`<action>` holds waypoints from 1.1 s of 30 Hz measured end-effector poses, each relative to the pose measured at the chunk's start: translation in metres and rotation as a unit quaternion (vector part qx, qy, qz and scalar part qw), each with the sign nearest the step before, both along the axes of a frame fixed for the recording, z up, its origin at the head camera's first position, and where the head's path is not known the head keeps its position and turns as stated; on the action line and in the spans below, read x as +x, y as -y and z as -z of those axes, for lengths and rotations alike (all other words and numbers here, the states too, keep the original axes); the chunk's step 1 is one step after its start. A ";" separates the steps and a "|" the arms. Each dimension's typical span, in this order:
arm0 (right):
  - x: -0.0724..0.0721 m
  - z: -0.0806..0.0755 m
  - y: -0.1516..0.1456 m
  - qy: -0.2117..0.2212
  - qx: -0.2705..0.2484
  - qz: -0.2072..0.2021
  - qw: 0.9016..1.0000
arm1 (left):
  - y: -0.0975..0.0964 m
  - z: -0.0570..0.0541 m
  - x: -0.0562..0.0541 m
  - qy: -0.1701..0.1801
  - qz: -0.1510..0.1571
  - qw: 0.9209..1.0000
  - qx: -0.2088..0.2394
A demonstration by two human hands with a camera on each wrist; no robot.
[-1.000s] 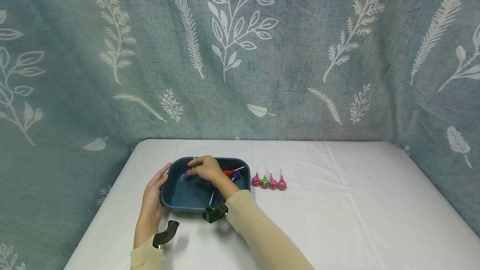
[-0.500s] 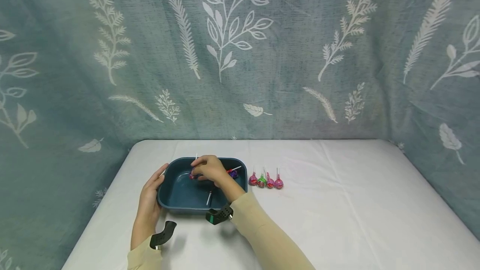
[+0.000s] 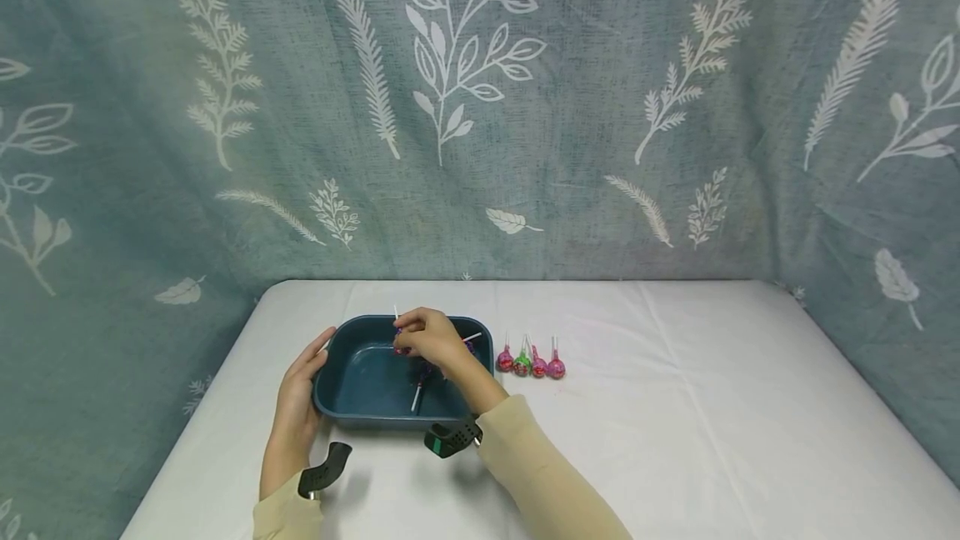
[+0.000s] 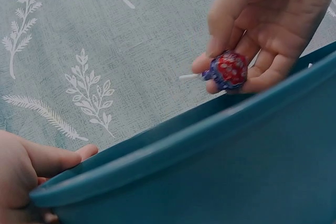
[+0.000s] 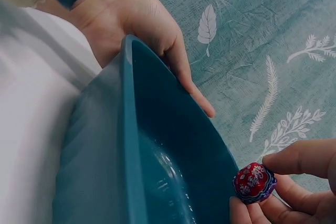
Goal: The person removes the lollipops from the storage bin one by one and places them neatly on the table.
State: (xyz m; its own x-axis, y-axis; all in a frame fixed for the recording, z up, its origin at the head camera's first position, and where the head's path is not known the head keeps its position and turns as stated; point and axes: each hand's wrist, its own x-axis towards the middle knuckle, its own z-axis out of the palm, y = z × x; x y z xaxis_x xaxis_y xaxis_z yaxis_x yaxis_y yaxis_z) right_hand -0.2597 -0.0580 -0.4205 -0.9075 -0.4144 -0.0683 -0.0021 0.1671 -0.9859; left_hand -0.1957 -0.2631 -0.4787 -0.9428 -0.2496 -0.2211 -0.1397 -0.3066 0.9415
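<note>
My right hand (image 3: 429, 338) pinches a lollipop (image 4: 231, 71) above the dark teal plastic bin (image 3: 367, 422). That lollipop has a purple and red wrapper, and its white stick points up in the head view. My left hand (image 3: 298, 394) rests against the bin's left end, its fingers stretched along the outer wall. Inside the bin lies another lollipop, its white stick (image 3: 416, 397) towards the front. More lollipop shows by the right wall, mostly hidden behind my right hand. To the right of the bin, several lollipops lie in a row, among them a green one (image 3: 522, 365).
The bin stands on a white-covered table (image 3: 660, 432). A grey-green curtain (image 3: 585, 215) with white leaf prints hangs behind the table and along both sides. Black straps (image 3: 452, 437) sit on both wrists.
My right hand has moved a little right and up with the pinched lollipop, away from the bin's left part. My left hand has stayed at the bin's left end.
</note>
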 end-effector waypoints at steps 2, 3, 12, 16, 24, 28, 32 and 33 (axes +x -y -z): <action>0.002 -0.001 -0.003 -0.006 0.003 0.000 1.000 | 0.000 0.000 0.000 -0.001 -0.001 1.000 -0.001; 0.002 -0.001 -0.005 -0.008 0.002 0.000 1.000 | 0.000 0.000 0.000 -0.002 -0.002 1.000 -0.002; 0.009 -0.007 -0.028 -0.021 -0.022 0.009 1.000 | -0.001 -0.002 -0.001 -0.007 -0.001 1.000 0.007; 0.011 -0.012 -0.042 -0.025 -0.037 0.020 0.999 | -0.001 -0.001 0.000 -0.008 -0.004 1.000 0.003; 0.010 -0.019 -0.069 -0.032 -0.061 0.070 0.995 | 0.000 0.001 0.001 -0.012 -0.006 1.000 -0.005; 0.008 -0.019 -0.083 -0.033 -0.066 0.106 0.992 | -0.001 0.000 0.001 -0.012 -0.007 1.000 -0.001; 0.007 -0.016 -0.099 -0.028 -0.076 0.140 0.987 | -0.001 -0.002 0.001 -0.010 -0.002 1.000 0.004; 0.008 -0.015 -0.102 -0.028 -0.079 0.147 0.986 | -0.001 -0.003 0.001 -0.010 -0.002 1.000 0.006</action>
State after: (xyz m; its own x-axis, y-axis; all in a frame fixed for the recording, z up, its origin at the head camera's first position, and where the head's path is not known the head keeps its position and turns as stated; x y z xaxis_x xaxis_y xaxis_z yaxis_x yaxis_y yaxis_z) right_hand -0.2517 0.0441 -0.4055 -0.9904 -0.1352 0.0293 -0.0313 0.0131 -0.9994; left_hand -0.1946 -0.2624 -0.4758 -0.9461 -0.2504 -0.2053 -0.1199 -0.3181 0.9404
